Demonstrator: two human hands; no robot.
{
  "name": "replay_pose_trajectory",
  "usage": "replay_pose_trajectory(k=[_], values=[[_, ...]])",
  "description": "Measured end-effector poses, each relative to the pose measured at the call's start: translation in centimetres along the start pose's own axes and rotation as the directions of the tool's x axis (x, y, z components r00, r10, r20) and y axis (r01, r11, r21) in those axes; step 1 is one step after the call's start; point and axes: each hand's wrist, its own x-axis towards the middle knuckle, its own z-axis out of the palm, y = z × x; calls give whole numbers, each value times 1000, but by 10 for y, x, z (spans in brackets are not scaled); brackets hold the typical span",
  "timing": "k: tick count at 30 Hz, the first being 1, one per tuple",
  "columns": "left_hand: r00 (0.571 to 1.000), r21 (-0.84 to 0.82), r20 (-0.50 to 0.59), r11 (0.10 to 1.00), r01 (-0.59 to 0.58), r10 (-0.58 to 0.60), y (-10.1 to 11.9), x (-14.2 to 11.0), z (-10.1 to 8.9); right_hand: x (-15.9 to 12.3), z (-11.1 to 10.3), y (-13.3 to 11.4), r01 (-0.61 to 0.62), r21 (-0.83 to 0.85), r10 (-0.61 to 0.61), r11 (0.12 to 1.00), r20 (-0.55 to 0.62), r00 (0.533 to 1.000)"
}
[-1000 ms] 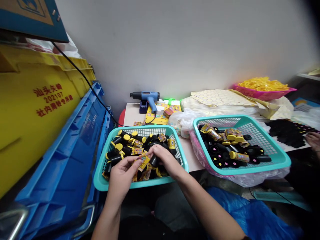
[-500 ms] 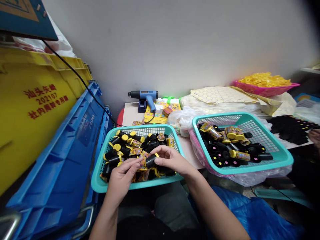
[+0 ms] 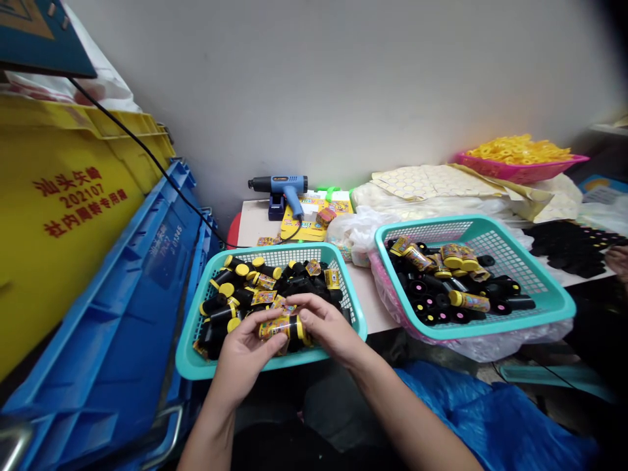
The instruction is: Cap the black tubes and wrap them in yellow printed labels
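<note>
Over the near side of the left turquoise basket (image 3: 363, 320), both hands hold one small black tube with a yellow cap. A colourful printed sleeve (image 3: 275, 327) lies round most of the tube, with a black band showing near the cap end. My left hand (image 3: 245, 350) is closed on the sleeved end, thumb in front and fingers behind. My right hand (image 3: 330, 327) grips the cap end, thumb on top; its other fingers are partly hidden. Below lie several black tubes with yellow caps (image 3: 226, 290) and loose printed sleeves (image 3: 263, 297).
A second turquoise basket (image 3: 549, 307) with tubes stands right. Behind are a blue heat gun (image 3: 289, 185), printed card (image 3: 304, 229) and plastic bags (image 3: 356, 229). A pink tray (image 3: 520, 171) holds yellow parts. Blue crates (image 3: 112, 314) line the left. Another person's hand (image 3: 617, 260) shows far right.
The printed sleeve now covers much more of the black tube, which was mostly bare before. My right hand has shifted slightly, and the tube lies more level. The view has moved a little.
</note>
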Motion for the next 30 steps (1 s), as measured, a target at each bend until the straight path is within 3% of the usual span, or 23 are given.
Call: replay_pose_trajectory(k=[2,5,8,10,12,13,14,15,16,17,18,19,20,22,23,25,27,30], values=[[999,-14,39,1000,-16,16,0,-3,4,-1,3,0,-95,166,92,982,23,995],[994,-3,46,996,-94,94,-1,-7,12,-3,7,3,-75,196,79,978,-12,997],[965,134,41,956,-262,259,-1,-13,19,-13,7,1,-3,41,4,999,-39,999],[912,271,87,871,-409,401,-1,-16,20,-26,2,-9,-4,-100,1,995,-30,1000],[865,383,146,779,-496,480,-2,-15,14,-39,-11,-27,34,-304,-76,952,-126,989],[859,431,150,750,-502,489,-2,-12,8,-45,-21,-38,78,-437,-193,896,-226,955],[864,485,130,729,-484,487,-3,-8,1,-50,-34,-50,109,-591,-359,800,-324,875],[873,548,84,710,-442,480,-5,-2,-8,-54,-48,-63,106,-741,-550,663,-387,740],[882,615,26,687,-386,471,-7,4,-16,-55,-62,-75,29,-856,-701,515,-402,590],[885,678,-26,659,-326,465,-8,11,-23,-55,-75,-85,-94,-923,-796,373,-371,478],[891,731,-52,625,-274,451,-10,19,-29,-53,-86,-92,-205,-944,-850,257,-322,416],[902,773,-47,587,-239,429,-12,26,-31,-48,-92,-97,-273,-946,-866,175,-280,414],[920,809,-20,547,-214,391,-13,33,-31,-41,-95,-99,-286,-951,-850,121,-248,465],[956,863,43,471,-181,289,-13,43,-25,-21,-86,-94,-184,-977,-731,109,-204,651],[968,881,58,443,-164,243,-13,46,-19,-8,-75,-89,-108,-986,-632,128,-165,758],[981,900,53,417,-127,185,-13,51,-10,21,-49,-76,-23,-990,-398,140,-78,914],[985,894,44,434,-114,167,-11,53,-6,50,-26,-63,16,-998,-164,61,5,986],[991,869,36,486,-96,133,-6,51,-13,86,-6,-47,35,-999,66,-20,34,997]])
